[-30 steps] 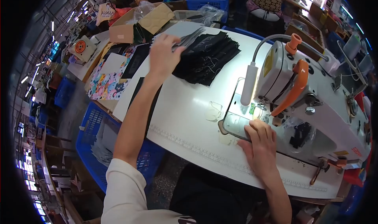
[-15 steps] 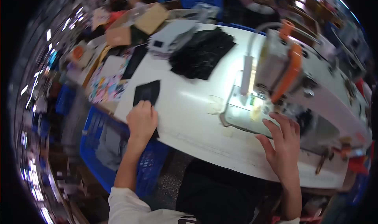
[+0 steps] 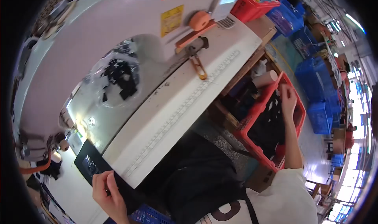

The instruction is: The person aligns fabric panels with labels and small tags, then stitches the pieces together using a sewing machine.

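A black fabric piece point(image 3: 89, 165) with a printed patch lies across the machine table's edge at the lower left. My left hand point(image 3: 109, 192) pinches its near edge, fingers closed. At the right, my right hand point(image 3: 288, 100) reaches over a red basket point(image 3: 252, 119) that holds black fabric pieces point(image 3: 265, 125). Its fingers are bent together near the basket's far rim; what they hold, if anything, is too small to tell. The sewing machine point(image 3: 78, 35) fills the upper left, its lit needle area just beyond the black piece.
A clear plastic bag point(image 3: 118, 80) of small black and white pieces lies under the machine arm. Metal snips point(image 3: 199, 68) sit by the printed ruler. Blue crates point(image 3: 317, 78) stand on the floor at the right, and a red bin point(image 3: 254, 5) is at the top.
The view has swung to the right. My left hand, earlier at the fabric stacks, now has a black piece near the needle. My right hand has left the machine for the red basket.
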Motion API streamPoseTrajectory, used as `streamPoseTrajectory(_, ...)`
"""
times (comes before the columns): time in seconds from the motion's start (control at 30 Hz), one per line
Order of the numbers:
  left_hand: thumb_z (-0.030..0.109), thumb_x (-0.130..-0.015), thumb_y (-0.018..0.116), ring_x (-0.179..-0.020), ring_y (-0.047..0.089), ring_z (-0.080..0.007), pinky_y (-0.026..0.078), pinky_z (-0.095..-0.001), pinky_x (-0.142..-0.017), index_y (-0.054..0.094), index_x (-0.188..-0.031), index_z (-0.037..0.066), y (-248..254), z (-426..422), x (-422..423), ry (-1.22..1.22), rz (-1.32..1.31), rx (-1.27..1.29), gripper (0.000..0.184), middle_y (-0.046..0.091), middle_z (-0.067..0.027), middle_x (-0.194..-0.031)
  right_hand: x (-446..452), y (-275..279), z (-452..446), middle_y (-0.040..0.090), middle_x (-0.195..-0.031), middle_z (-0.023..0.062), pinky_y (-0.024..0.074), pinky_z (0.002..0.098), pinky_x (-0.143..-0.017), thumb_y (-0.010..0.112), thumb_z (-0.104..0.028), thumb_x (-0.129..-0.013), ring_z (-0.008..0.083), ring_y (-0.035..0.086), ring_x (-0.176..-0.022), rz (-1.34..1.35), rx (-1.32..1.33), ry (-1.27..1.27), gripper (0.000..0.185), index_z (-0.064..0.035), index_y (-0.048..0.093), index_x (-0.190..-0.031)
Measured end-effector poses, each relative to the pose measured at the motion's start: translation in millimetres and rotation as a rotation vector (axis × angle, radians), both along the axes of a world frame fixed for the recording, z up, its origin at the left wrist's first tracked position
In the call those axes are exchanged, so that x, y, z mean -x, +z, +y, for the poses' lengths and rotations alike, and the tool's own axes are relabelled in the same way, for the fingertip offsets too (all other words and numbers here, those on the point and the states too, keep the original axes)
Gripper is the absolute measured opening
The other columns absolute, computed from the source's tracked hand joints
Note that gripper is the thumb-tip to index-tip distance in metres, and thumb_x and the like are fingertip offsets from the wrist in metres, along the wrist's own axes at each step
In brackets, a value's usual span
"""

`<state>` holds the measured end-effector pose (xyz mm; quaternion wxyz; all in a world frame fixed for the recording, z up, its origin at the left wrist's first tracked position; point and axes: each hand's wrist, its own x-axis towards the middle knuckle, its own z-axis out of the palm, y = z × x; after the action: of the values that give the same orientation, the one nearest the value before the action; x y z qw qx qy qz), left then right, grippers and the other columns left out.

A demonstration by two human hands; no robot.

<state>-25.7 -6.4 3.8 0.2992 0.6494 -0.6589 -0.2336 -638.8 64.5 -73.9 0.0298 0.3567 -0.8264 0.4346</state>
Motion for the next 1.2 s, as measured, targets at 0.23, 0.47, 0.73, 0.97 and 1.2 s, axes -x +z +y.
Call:
streamPoseTrajectory(0.23, 0.002, -0.099, 0.062, -0.068, 0.051, -0.0133, 0.041, -0.0262, -0.06, 0.064, -0.094, -0.004, 4, 0, 2, -0.036, -0.117, 0.077, 0.008, 0.055, -0.0061, -0.084, 71, -218, 133, 0.074, -0.088, 0.0148, 0.0569, 0.0394, -0.078, 0.081, -0.041, -0.086, 0.0297, 0.072, -0.08, 0.155, -0.674, -0.347, 0.049, 0.0026, 0.071, -0.107)
streamPoseTrajectory(0.47, 0.001, -0.097, 0.065, -0.07, 0.054, -0.0166, 0.045, -0.0276, -0.063, 0.064, -0.095, -0.004, 8, 3, 2, -0.052, -0.233, 0.187, 0.005, 0.059, -0.0087, -0.088, 77, -129, 114, 0.075, -0.095, 0.0213, 0.0564, 0.0513, -0.084, 0.064, -0.043, -0.098, 0.0392, 0.073, -0.096, 0.182, -0.853, -0.473, 0.039, -0.0053, 0.074, -0.098)
streamPoseTrajectory(0.73, 0.0, -0.096, 0.066, -0.07, 0.056, -0.0169, 0.046, -0.0281, -0.063, 0.065, -0.095, -0.004, -2, 2, 7, -0.078, -0.176, 0.174, 0.004, 0.061, -0.009, -0.088, 118, -180, 167, 0.072, -0.077, 0.0105, 0.055, 0.0367, -0.057, 0.077, -0.044, -0.089, 0.0226, 0.071, -0.071, -0.024, -0.771, -0.124, 0.04, -0.0049, 0.071, -0.086)
streamPoseTrajectory(0.97, -0.001, -0.094, 0.069, -0.07, 0.06, -0.0201, 0.049, -0.0287, -0.062, 0.066, -0.094, -0.004, 7, 2, -6, -0.086, -0.222, 0.185, 0.004, 0.063, -0.011, -0.088, 62, -182, 155, 0.076, -0.091, 0.0165, 0.0559, 0.0386, -0.083, 0.084, -0.032, -0.082, 0.0289, 0.074, -0.088, -0.149, -0.83, -0.046, 0.033, -0.0034, 0.076, -0.097)
streamPoseTrajectory(1.2, -0.001, -0.093, 0.07, -0.071, 0.062, -0.0217, 0.051, -0.0292, -0.062, 0.067, -0.093, -0.003, 3, 4, -4, -0.083, -0.22, 0.178, 0.004, 0.064, -0.0117, -0.088, 126, -112, 178, 0.067, -0.082, 0.0025, 0.048, 0.0271, -0.06, 0.054, -0.022, -0.103, 0.0156, 0.056, -0.061, -0.789, 0.084, -0.389, 0.023, -0.0054, 0.067, -0.113)
